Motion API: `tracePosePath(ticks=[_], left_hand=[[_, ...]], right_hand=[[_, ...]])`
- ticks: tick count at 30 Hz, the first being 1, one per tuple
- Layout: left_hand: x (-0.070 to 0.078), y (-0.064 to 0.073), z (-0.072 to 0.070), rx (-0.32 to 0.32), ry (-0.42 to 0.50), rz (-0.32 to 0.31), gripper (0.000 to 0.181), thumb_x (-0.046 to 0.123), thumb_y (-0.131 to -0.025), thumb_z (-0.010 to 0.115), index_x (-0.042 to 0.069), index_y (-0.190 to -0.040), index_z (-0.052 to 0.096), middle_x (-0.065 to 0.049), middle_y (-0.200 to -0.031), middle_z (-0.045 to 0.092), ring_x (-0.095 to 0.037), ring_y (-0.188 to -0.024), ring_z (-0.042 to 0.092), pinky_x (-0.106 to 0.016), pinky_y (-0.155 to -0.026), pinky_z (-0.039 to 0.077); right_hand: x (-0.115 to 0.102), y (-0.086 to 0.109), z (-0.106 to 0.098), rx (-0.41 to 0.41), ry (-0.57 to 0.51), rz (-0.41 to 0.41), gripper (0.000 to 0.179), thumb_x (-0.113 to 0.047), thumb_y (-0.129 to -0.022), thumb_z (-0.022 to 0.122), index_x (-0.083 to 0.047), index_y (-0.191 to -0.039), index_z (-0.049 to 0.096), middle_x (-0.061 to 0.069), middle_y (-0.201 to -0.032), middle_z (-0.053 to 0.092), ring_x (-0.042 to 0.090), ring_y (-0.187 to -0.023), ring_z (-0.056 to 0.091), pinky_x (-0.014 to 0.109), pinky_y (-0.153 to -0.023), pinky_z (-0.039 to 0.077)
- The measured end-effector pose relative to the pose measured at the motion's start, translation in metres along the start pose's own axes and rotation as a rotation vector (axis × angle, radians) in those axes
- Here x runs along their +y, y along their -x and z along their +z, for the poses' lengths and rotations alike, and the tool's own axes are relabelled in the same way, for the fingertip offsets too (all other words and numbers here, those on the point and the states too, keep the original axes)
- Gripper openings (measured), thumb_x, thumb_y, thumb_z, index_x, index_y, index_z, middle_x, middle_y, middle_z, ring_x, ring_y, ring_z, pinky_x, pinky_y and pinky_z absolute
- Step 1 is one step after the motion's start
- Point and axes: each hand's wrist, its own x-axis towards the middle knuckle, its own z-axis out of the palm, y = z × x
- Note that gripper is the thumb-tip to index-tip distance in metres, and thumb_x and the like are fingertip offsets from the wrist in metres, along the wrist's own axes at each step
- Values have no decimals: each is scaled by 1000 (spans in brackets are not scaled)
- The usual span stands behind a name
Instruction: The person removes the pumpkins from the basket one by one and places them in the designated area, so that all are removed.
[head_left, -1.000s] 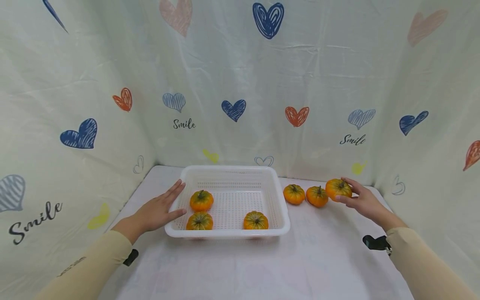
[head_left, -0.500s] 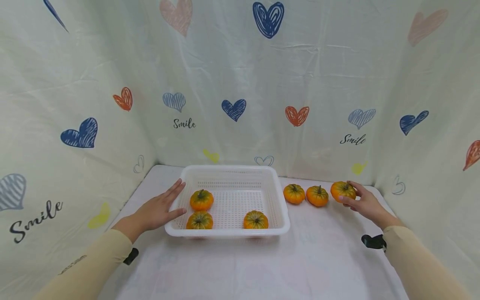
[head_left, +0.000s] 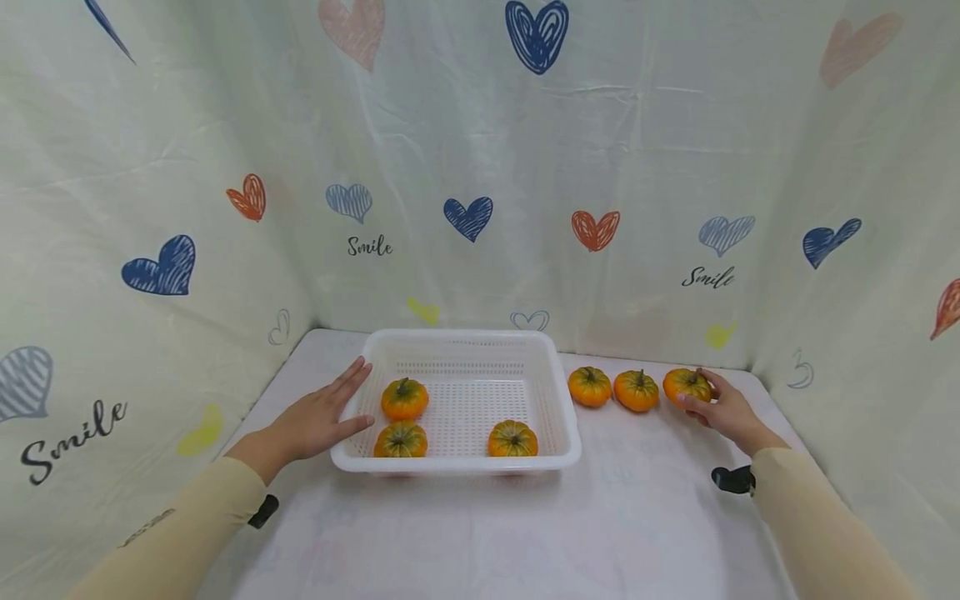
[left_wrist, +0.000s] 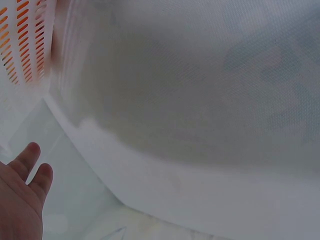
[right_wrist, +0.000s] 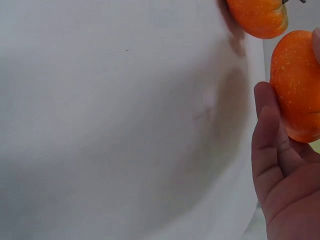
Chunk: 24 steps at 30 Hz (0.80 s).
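Observation:
At the back right of the table, my right hand grips a small orange-and-green pumpkin between thumb and fingers. The right wrist view shows the same pumpkin against the fingers, with a neighbouring pumpkin just apart from it. My left hand rests with straight, spread fingers on the left rim of a white perforated basket. Inside the basket lie two pumpkins at the left, one behind the other, and a third pumpkin at the front right.
Two more pumpkins, one beside the basket's right wall and another to its right, sit in a row with the gripped one. A white cloth covers the table. Heart-printed curtains enclose the back and sides.
My right hand has moved the pumpkin slightly right and down, opening a small gap from its neighbour in the row. The left hand and the basket have stayed put.

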Motion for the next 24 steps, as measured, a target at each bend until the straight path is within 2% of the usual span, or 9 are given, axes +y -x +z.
tracePosePath(ticks=[2, 4, 6, 11, 24], left_hand=[[0, 0, 0, -1, 0, -4, 90, 63, -96, 47, 11, -161, 13, -10, -167, 5, -47, -139, 34, -65, -106, 33], [0, 0, -1, 1, 0, -1, 89, 63, -96, 48, 11, -161, 14, -10, -167, 6, -47, -139, 34, -65, -106, 33], [-1, 0, 0, -2, -2, -3, 90, 64, -96, 47, 11, -161, 14, -10, -167, 6, -47, -139, 34, -65, -107, 33], [-2, 0, 1, -4, -5, -8, 90, 65, -96, 46, 11, -161, 14, -9, -167, 5, -46, -140, 33, -65, -107, 32], [-1, 0, 1, -4, -16, -19, 91, 66, -95, 47, 12, -161, 13, -9, -167, 5, -46, -139, 35, -64, -107, 33]], right_hand=[[6, -3, 1, 4, 3, 10, 105, -53, -93, 65, -1, -158, 1, 45, -148, 14, 50, -120, 42, 49, -101, 47], [10, -5, 2, 12, 12, 24, 107, -56, -92, 64, 0, -157, 1, 46, -149, 10, 56, -126, 31, 60, -106, 37], [13, -6, 3, 20, 23, 27, 106, -55, -93, 64, 1, -157, 2, 46, -149, 9, 59, -130, 24, 66, -107, 30], [14, -8, 6, 17, 11, 48, 105, -55, -94, 62, 0, -157, -1, 43, -152, 7, 59, -133, 18, 70, -108, 22], [15, -16, 13, 5, -13, 92, 108, -58, -92, 63, -2, -157, -2, 41, -153, 4, 59, -136, 13, 72, -109, 15]])
